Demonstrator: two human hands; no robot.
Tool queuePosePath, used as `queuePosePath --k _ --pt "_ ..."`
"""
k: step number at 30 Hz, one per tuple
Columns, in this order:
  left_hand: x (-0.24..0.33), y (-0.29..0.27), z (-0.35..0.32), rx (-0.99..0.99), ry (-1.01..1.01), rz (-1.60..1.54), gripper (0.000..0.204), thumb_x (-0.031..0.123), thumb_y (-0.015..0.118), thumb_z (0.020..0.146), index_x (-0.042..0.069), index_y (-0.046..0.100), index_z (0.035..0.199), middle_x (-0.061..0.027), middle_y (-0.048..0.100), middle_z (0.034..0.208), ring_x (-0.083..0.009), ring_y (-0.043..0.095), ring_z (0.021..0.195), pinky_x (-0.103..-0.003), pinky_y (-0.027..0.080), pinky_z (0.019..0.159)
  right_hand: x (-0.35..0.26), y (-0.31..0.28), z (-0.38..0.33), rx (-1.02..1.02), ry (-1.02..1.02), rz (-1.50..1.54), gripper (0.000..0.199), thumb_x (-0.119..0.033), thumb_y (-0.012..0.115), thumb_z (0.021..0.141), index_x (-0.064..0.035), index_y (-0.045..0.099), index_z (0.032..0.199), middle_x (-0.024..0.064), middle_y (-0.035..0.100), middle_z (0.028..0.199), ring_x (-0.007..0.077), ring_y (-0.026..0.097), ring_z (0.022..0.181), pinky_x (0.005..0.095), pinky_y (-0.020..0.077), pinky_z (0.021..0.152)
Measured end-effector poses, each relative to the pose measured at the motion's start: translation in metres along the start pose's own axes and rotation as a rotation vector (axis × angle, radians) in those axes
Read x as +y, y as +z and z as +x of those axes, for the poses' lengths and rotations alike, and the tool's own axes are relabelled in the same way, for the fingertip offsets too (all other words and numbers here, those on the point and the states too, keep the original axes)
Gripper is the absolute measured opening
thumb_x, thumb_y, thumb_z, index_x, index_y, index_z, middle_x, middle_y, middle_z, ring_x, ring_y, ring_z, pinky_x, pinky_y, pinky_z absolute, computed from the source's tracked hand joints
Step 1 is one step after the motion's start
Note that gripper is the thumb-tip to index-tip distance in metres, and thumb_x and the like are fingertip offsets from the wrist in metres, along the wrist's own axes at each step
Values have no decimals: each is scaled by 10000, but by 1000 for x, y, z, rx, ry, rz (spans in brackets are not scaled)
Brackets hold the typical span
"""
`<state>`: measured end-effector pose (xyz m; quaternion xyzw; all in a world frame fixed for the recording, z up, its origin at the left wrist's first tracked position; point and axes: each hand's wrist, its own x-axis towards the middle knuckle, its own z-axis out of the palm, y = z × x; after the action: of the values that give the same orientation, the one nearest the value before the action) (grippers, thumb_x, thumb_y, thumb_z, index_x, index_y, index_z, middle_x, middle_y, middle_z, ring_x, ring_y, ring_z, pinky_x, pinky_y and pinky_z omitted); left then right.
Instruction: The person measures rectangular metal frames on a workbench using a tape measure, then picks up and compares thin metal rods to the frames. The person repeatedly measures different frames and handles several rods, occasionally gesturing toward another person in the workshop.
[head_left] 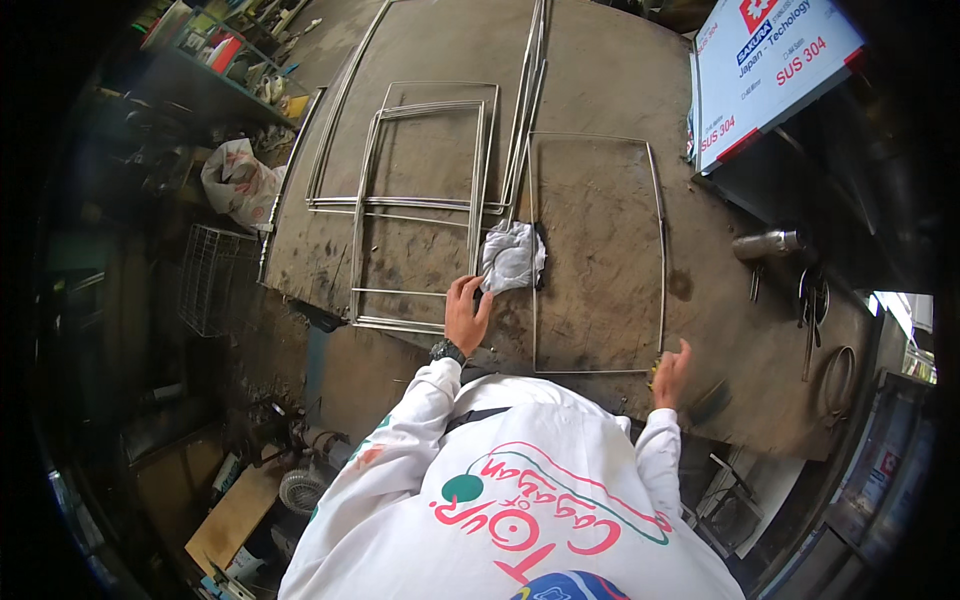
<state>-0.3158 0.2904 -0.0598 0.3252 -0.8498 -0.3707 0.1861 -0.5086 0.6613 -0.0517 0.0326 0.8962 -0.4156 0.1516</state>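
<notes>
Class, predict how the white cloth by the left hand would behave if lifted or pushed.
The white cloth would probably droop, given its soft folds. It looks like thin fabric, so probably light. Lying crumpled, it seems unlikely to roll.

a white long-sleeved shirt (540,490) printed in red and green is worn with a dark wristwatch (447,351).

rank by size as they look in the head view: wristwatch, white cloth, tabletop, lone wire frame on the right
1. Tabletop
2. Lone wire frame, by its outline
3. White cloth
4. Wristwatch
</notes>
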Motion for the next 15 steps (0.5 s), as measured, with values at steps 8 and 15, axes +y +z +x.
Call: queuePosePath --k 8,15 --pt "-48 -20 -56 5 -36 299 485 182 694 812 94 570 1273 -140 493 1335 -362 471 1232 -470 392 1030 39 -44 32 261 -201 -634 445 -209 521 889 -19 477 1289 243 503 1282 417 559 1068 524 459 904" --pt "-69 -43 -91 40 -189 275 425 212 681 836 109 614 1244 -139 509 1337 -360 456 1264 -470 384 1052 46 -11 23 153 -420 -837 393 -224 579 880 -57 528 1232 153 533 1234 348 503 1183 477 402 990"
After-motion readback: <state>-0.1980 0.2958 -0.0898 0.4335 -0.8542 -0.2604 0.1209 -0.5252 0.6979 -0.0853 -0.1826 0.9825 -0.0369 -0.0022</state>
